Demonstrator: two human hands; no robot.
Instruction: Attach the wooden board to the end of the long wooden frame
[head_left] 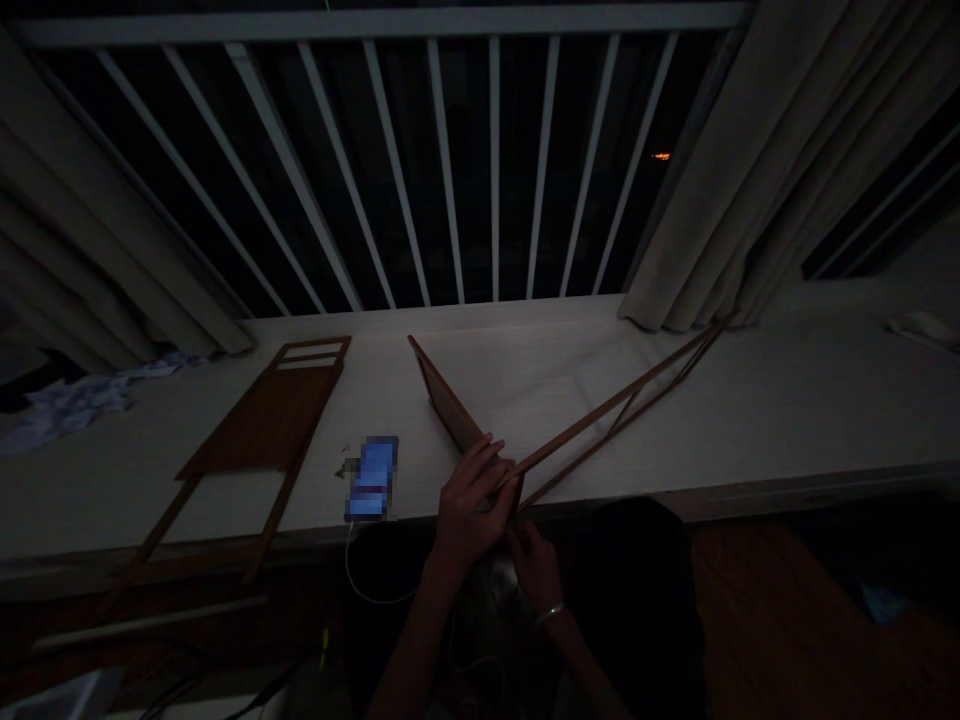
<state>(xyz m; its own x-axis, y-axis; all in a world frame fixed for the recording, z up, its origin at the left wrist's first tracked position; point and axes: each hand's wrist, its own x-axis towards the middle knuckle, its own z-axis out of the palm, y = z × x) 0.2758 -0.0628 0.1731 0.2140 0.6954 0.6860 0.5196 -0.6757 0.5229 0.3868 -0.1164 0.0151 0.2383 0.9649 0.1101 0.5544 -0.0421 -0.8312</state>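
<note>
Lit phone on pale ledge; curtains flanking white railing.

Forearms angled inward, the left fingers bend forward, right fingers curled just below.

Brown against your pale ledge
You see brown on the panel and long frame, blue on the phone screen, beige on the curtains, silver on your bracelet.

there are two wooden panels, one phone, one bracelet and two curtains.
</note>
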